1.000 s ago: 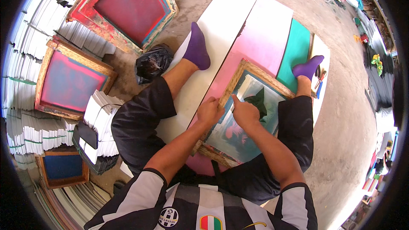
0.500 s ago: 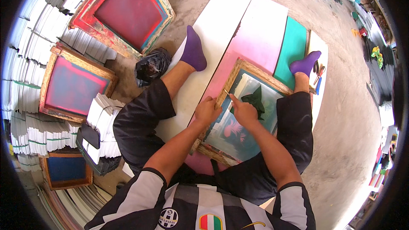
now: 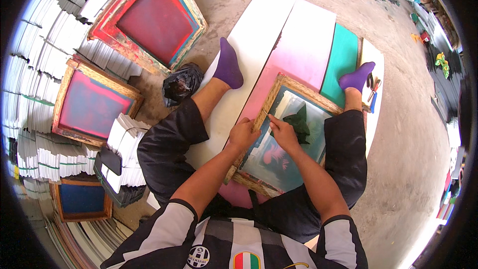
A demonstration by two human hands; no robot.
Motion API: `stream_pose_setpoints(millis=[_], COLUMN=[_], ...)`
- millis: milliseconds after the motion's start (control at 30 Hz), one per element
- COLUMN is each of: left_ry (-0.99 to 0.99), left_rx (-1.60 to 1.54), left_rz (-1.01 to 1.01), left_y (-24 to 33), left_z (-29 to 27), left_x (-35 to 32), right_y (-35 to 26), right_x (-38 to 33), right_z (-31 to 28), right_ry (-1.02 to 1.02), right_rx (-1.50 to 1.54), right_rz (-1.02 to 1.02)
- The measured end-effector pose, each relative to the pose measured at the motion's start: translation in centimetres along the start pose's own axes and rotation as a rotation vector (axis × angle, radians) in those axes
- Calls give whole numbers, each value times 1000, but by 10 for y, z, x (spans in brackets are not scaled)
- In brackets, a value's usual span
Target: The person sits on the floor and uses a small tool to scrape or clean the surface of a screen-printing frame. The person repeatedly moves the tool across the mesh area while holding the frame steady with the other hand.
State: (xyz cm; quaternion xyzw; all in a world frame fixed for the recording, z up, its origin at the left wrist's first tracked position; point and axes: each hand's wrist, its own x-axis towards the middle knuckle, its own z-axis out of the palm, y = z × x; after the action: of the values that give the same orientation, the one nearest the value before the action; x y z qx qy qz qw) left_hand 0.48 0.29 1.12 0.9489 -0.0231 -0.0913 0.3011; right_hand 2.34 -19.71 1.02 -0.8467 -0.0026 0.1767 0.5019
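Observation:
A wooden-framed printing screen point(image 3: 273, 92) lies tilted across my lap, its mesh showing pale and blue areas with a pinkish pattern. My left hand point(image 3: 243, 133) is closed around the frame's left rail. Over the mesh, just inside that rail, my right hand point(image 3: 284, 133) is closed in a pinch. A thin pale tip shows at its fingertips, but I cannot make out what it belongs to. Beside the right hand, a crumpled dark green cloth or sheet point(image 3: 298, 123) rests on the screen.
Under my legs lie long white, pink and green boards point(image 3: 340, 65). Hand tools point(image 3: 373, 95) sit by my right foot. To the left are a black plastic bag point(image 3: 181, 84), a red-stained screen point(image 3: 157, 20), a pink-stained screen point(image 3: 92, 102) and stacked white sheets point(image 3: 59, 157).
The whole view has shifted slightly, with the scene lower and further right. My right hand's fingertips sit slightly closer to the left rail; my left hand keeps its hold on the frame.

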Motion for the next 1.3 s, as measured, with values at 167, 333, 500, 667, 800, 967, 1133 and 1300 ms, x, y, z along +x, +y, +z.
stream_pose_setpoints(millis=[167, 333, 500, 667, 800, 967, 1133, 1300], left_ry=[13, -1, -41, -20, -95, -80, -55, -23], left_rx=[-19, -50, -12, 0, 37, 92, 74, 61], left_rz=[13, -8, -44, -65, -144, -145, -134, -120], left_y=[-7, -7, 4, -2, 20, 16, 13, 12], left_z=[8, 8, -2, 0, -16, -5, 1, 3], left_x=[0, -1, -1, -1, 1, 5, 5, 4], right_y=[8, -22, -6, -15, -21, -23, -34, -44], right_x=[10, 6, 11, -4, -6, -5, -4, -5], right_z=[-6, -19, -25, -36, -36, -31, -30, -31], right_ry=[8, -124, -133, -12, -46, -29, -37, -41], right_rx=[-85, -95, -109, -503, -528, -537, -555, -595], right_rz=[-129, 158, 130, -28, 7, -6, 14, 32])
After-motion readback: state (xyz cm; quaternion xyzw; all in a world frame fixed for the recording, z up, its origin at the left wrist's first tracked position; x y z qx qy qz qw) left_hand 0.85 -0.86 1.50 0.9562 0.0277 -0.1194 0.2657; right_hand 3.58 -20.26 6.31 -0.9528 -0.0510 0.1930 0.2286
